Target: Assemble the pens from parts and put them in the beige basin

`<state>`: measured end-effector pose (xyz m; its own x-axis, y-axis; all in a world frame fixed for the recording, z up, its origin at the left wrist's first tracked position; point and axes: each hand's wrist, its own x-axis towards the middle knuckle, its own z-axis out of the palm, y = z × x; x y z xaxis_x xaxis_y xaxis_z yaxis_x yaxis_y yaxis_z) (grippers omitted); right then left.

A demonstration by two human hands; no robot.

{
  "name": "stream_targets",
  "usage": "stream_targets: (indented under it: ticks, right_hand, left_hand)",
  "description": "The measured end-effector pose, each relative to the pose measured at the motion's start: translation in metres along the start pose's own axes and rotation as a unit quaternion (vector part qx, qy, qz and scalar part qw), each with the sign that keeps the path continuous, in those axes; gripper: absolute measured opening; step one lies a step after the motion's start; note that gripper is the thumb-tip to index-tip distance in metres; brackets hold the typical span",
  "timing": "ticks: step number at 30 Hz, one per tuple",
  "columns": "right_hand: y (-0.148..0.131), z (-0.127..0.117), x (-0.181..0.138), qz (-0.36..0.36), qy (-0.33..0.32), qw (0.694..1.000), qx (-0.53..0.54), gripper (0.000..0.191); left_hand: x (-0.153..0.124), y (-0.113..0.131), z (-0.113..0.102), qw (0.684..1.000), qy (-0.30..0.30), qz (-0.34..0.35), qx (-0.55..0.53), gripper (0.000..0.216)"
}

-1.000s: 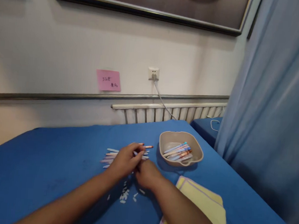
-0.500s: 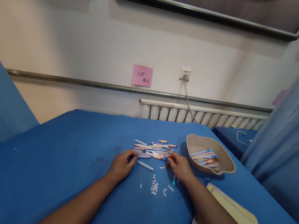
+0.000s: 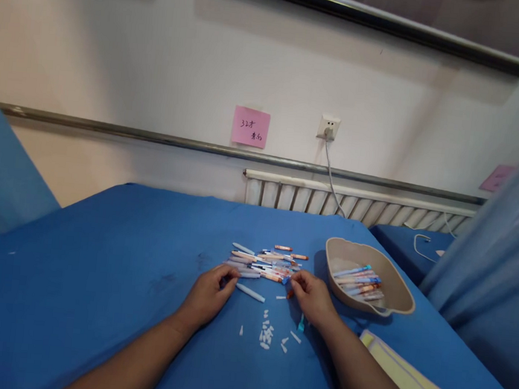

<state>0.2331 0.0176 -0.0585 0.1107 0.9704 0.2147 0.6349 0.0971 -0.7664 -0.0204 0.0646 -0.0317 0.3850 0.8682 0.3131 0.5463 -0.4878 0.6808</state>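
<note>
Loose pen parts, pale barrels and orange-brown pieces, lie in a pile (image 3: 271,265) on the blue-covered surface (image 3: 156,234). At the pile's left end, the curled fingers and thumb of my left hand (image 3: 210,290) are closed beside the barrel ends; any grip is hidden. A pale blue pen barrel (image 3: 251,292) lies apart, just in front of the pile. My right hand (image 3: 314,296) is closed in a pinch at the pile's right end, its hold unclear. Below its fingers shows an orange-brown piece (image 3: 290,293). Several small white tips (image 3: 266,335) lie nearer me, with a teal piece (image 3: 301,324) by my right wrist.
To the right stands a beige basin (image 3: 399,288) with several pens (image 3: 358,280) inside. A folded yellow cloth (image 3: 407,377) lies under my right forearm. Behind the surface are a radiator (image 3: 295,196) and a plugged-in cord (image 3: 331,173). Blue curtains hang at both sides.
The view has shifted and tilted slightly. Both hands keep nearly the same places at the two ends of the pile; no pen part has clearly moved.
</note>
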Motion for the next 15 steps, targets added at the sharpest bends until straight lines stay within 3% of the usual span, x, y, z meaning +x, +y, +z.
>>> stream_targets:
  ticks: [9,15]
  right_hand:
    - [-0.007,0.008,-0.006,-0.029,0.006,0.998,-0.05,0.014]
    - [-0.006,0.006,-0.001,-0.005,0.033,0.998,-0.057,0.02]
  left_hand:
    - [-0.002,-0.002,-0.002,1.0,-0.014,-0.018,0.002,0.017]
    - [0.008,0.008,0.006,0.993,-0.026,0.087,0.073,0.029]
